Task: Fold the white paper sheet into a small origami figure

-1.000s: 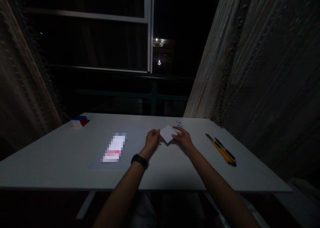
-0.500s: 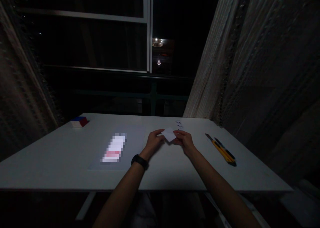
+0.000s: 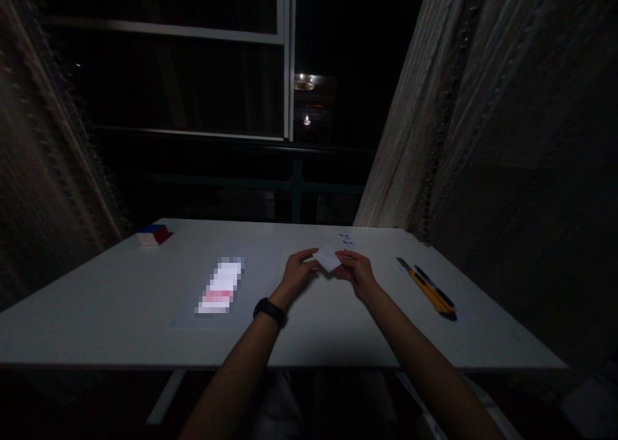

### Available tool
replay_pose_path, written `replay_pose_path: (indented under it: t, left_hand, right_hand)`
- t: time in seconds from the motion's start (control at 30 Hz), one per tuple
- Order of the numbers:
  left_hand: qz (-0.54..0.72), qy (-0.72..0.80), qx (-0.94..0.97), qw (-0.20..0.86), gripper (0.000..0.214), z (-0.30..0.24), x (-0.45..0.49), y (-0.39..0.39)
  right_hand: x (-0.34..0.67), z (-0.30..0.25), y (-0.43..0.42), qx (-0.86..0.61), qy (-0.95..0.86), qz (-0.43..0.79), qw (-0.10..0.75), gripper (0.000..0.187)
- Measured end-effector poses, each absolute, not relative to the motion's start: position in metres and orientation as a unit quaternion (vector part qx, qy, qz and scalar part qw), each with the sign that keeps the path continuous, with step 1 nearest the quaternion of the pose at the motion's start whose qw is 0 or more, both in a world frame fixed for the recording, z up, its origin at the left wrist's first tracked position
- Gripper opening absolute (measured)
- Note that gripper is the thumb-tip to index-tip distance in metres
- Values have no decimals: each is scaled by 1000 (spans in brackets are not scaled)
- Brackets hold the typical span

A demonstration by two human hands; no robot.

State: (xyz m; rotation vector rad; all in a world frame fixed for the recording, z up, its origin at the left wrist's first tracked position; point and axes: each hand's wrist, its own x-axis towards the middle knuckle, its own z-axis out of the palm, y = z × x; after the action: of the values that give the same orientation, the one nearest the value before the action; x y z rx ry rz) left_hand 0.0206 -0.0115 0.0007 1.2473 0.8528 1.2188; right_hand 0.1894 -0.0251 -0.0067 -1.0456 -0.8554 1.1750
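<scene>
White paper point(image 3: 327, 259), creased across its middle, is held between the two hands over the bench point(image 3: 120, 311). The left hand point(image 3: 295, 274) grips its left corner with thumb and fingers; the right hand point(image 3: 358, 272) grips its right side. A yellow cutter point(image 3: 427, 291) and a dark pen point(image 3: 436, 287) lie to the right, a cube point(image 3: 153, 235) to the far left.

1 view, from the person's head, looks from the near side of the white table point(image 3: 111, 324), forward and down over it towards the window frame point(image 3: 289, 66) beyond. Its wide framing takes in nearly all the tabletop, curtains point(image 3: 410, 105) left and right, and 2 forearms point(image 3: 232, 375) near.
</scene>
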Motion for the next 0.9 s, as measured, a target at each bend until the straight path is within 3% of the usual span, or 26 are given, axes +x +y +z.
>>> replay_pose_path:
  t: [0.27, 0.57, 0.7, 0.9]
  left_hand:
    - [531, 361, 528, 555, 39, 0, 20, -13]
    - [575, 351, 485, 558, 24, 7, 20, -18]
    - [584, 356, 487, 543, 23, 8, 19, -18]
    - [579, 369, 488, 539, 31, 4, 18, -14]
  right_hand:
    - [187, -4, -29, -444, -403, 522, 607, 28]
    - [182, -1, -37, -407, -479, 524, 575, 50]
    - [181, 2, -39, -405, -487, 529, 565, 62]
    - [180, -2, -37, -397, -496, 546, 546, 64]
